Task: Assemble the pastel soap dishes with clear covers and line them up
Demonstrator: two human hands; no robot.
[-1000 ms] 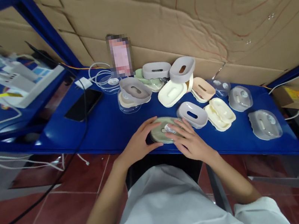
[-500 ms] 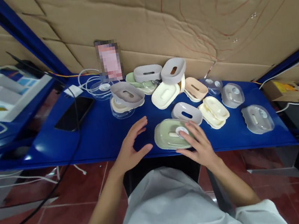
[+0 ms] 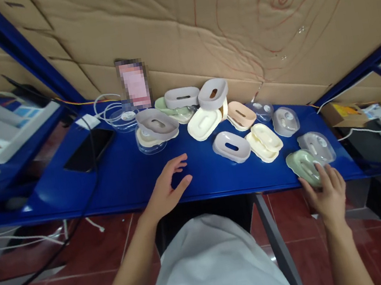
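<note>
My right hand [image 3: 328, 190] grips a green soap box with a clear lid [image 3: 303, 167] at the right front of the table, close beside a grey lidded box [image 3: 317, 146]. Over the table's front edge my left hand [image 3: 168, 184] is held with fingers apart and nothing in it. Nearest the middle lies a grey slotted tray [image 3: 231, 147], with cream trays [image 3: 265, 142] to its right. Farther back are a cream tray [image 3: 204, 123], a peach slotted tray [image 3: 241, 115] and several grey slotted trays, one of them [image 3: 157, 124] resting on a cream piece.
A dark phone [image 3: 89, 150] and a white charger [image 3: 88, 122] with coiled cable lie on the left of the blue table [image 3: 127, 181]. Another phone [image 3: 135, 84] leans on the cardboard wall. Clear lids [image 3: 261, 111] and another grey lidded box [image 3: 285, 121] stand at right.
My right hand has carried the green soap box from the front middle to the right, beside the grey lidded box. My left hand has stayed nearly in place.
</note>
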